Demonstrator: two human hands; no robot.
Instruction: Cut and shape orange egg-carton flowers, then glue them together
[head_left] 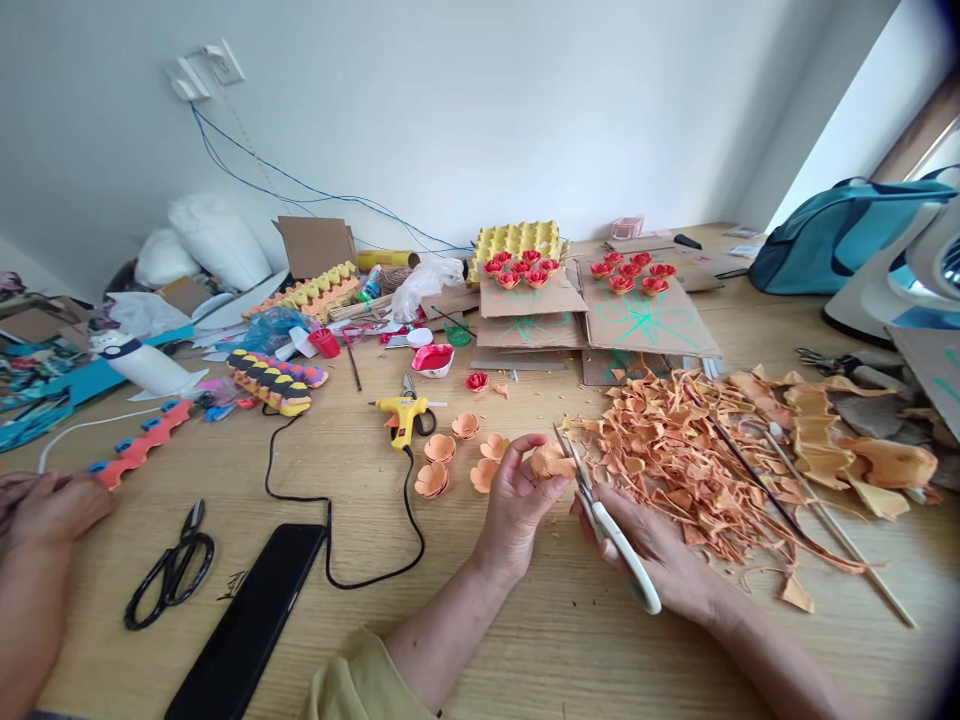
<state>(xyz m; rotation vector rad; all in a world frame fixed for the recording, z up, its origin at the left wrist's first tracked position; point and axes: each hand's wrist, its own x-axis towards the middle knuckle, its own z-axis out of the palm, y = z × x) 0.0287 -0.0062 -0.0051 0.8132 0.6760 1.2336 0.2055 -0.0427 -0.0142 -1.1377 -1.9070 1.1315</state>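
Cup [551, 462]: orange, crumpled, petal-edged, table centre, pinched in left hand [517, 495] fingertips. Right hand [660, 560] clenched round scissors [611, 535], blades at cup's 3 o'clock. Five orange flowers [439, 447] at 9 o'clock; one glue gun [403, 415] at 10.

Left hand [517, 490] mid-scene, wrist bent up, thumb and fingertips pinched. Right hand [660, 550] just right of it, palm down, fingers clenched. Both forearms enter from near edge.

Soft, even daylight from the bright window [930, 140] at upper right fills the scene, leaving faint shadows on the pale wooden surface [525, 640], while wide-angle distortion bends the edges and the lower right corner darkens and blurs.
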